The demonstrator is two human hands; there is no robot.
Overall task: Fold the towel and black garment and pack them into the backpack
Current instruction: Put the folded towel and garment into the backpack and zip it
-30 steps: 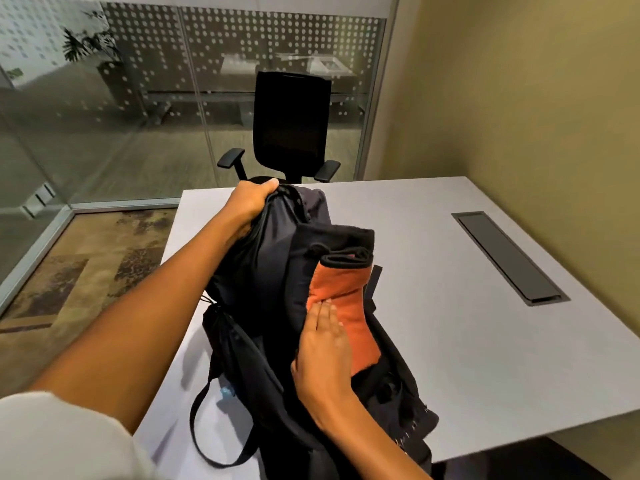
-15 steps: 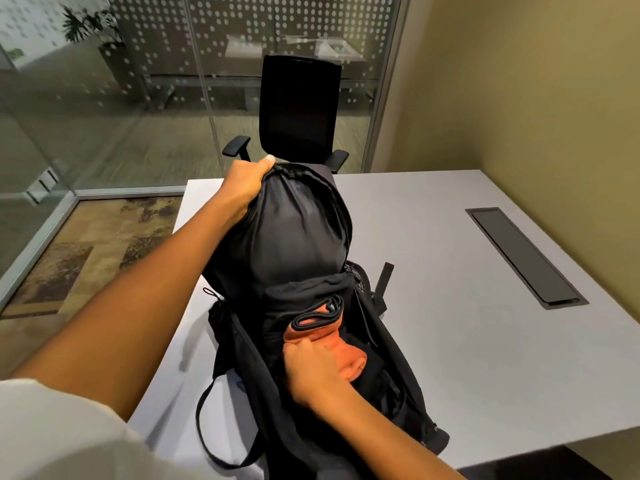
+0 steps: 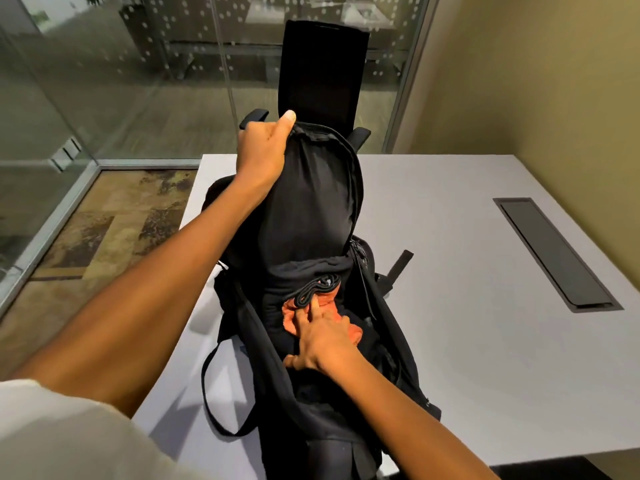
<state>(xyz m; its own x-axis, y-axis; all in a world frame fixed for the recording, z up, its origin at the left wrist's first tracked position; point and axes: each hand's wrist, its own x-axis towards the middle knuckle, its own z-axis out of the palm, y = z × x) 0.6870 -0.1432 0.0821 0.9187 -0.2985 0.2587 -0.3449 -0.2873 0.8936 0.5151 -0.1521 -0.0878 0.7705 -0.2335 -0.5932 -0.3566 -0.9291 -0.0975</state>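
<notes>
Head view: my left hand (image 3: 264, 152) grips the top rim of the black backpack (image 3: 311, 209), holding it open on the grey table (image 3: 450, 237). My right hand (image 3: 320, 337), fingers straight, presses the orange towel (image 3: 327, 301) inside the backpack, just beside the folded black garment (image 3: 298, 275). An office chair (image 3: 322, 71) stands beyond the table.

Backpack (image 3: 311, 209): black fabric, no brand, label or lettering can be read.
Towel (image 3: 325, 303): orange cloth, no tag or print can be read.
Black garment (image 3: 304, 271): no legible marking.
Surface (image 3: 450, 271): plain grey, no text or number.
Glass partition (image 3: 138, 64): white dot pattern only, no words or signs.
</notes>
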